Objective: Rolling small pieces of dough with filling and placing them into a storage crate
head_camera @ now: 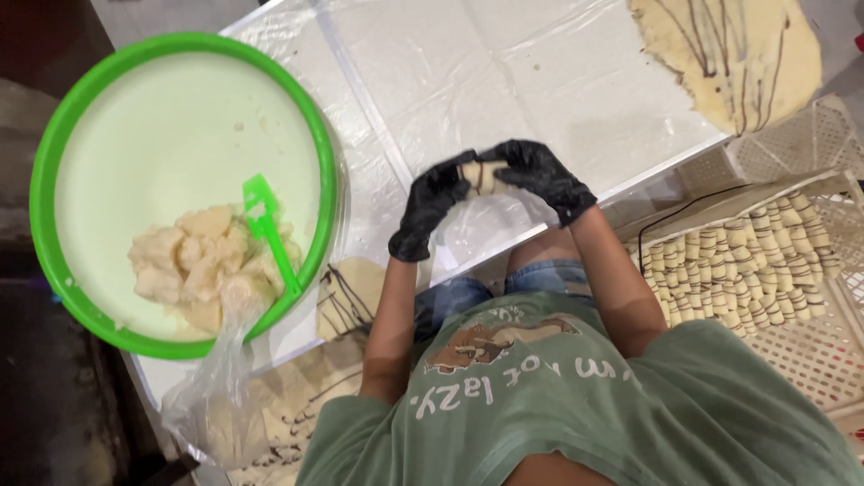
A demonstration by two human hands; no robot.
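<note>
Both my hands wear black gloves and meet over a table covered in clear plastic sheet point(432, 72). My left hand point(430, 211) and my right hand point(543, 180) are closed together around a small pale piece of dough point(480, 174). Only a bit of the dough shows between the fingers. My green shirt and bare forearms fill the lower part of the view.
A large green-rimmed bowl point(54, 153) at the left holds dough chunks point(202, 265) and a green plastic scraper point(268, 229). Below it lies a clear bag point(216, 400) of dough. A flat dough sheet with dark streaks point(729, 54) lies top right. A white crate point(810, 360) holds several striped rolls point(738, 261).
</note>
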